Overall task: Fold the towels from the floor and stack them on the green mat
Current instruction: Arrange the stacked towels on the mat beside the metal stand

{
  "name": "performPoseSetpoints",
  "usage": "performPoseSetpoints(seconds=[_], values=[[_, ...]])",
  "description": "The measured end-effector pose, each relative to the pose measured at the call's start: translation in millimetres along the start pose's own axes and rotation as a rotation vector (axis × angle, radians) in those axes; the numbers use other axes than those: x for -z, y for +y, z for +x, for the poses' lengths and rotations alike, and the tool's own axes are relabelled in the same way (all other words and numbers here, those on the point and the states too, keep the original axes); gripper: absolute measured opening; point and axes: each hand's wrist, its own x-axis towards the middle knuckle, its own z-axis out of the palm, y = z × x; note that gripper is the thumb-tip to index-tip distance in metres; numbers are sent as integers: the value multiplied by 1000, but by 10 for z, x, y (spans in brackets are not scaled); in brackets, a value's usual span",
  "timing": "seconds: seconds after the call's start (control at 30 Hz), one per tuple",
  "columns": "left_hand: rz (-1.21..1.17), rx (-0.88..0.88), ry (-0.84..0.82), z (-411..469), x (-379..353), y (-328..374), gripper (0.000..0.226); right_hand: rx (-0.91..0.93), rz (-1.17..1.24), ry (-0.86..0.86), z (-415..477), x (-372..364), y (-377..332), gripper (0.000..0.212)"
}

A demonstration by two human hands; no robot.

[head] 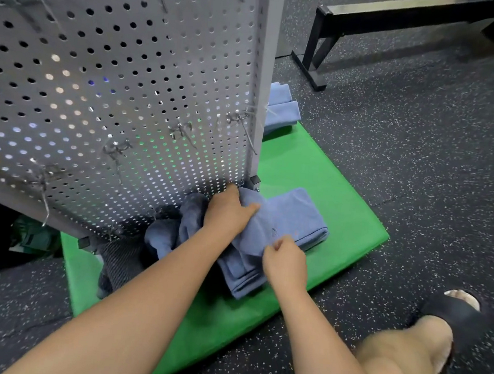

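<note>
Where the green foam mat lies on the black speckled rubber floor, a partly folded blue cloth towel rests on its middle, layered edges showing at the near end.
Left hand: set on the towel's left part, fingers curled into the cloth, grasping it.
Right hand: at the towel's near right edge, fingers clenched in a pinch on the fabric.
Crumpled blue towel: just left of the held one, bunched at the foot of the panel.
Stack of folded blue towels: at the far end of the mat, partly hidden by the panel.
Grey perforated metal panel: upright, left, bearing wire hooks, its near feet over the mat.
Black metal bench frame: far right, on the floor.
Foot in a black slide sandal: near right, on the floor beside the mat.
</note>
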Motion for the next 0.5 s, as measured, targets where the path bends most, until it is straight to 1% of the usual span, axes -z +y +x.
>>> performPoseSetpoints(seconds=[0.07,0.1,0.13,0.17,0.23,0.3,0.4,0.5], values=[[-38,40,2,61,-17,16,45,-69,-132,-154,-5,-113,125,30],[-59,59,6,79,-27,23,39,-105,-134,-231,-7,-184,183,36],[-80,72,10,90,-33,38,34,-150,-79,-301,-14,-253,232,38],[-90,82,11,87,-33,60,30,-202,15,-362,-33,-306,248,35],[-112,98,14,86,-49,90,28,-300,220,-436,-53,-393,261,31],[-144,118,8,95,-76,84,29,-353,358,-458,-65,-461,294,30],[-188,113,-8,86,-82,38,32,-417,489,-454,-72,-549,367,31],[-266,114,-28,4,-68,-26,38,-466,632,-378,-45,-628,410,33]])
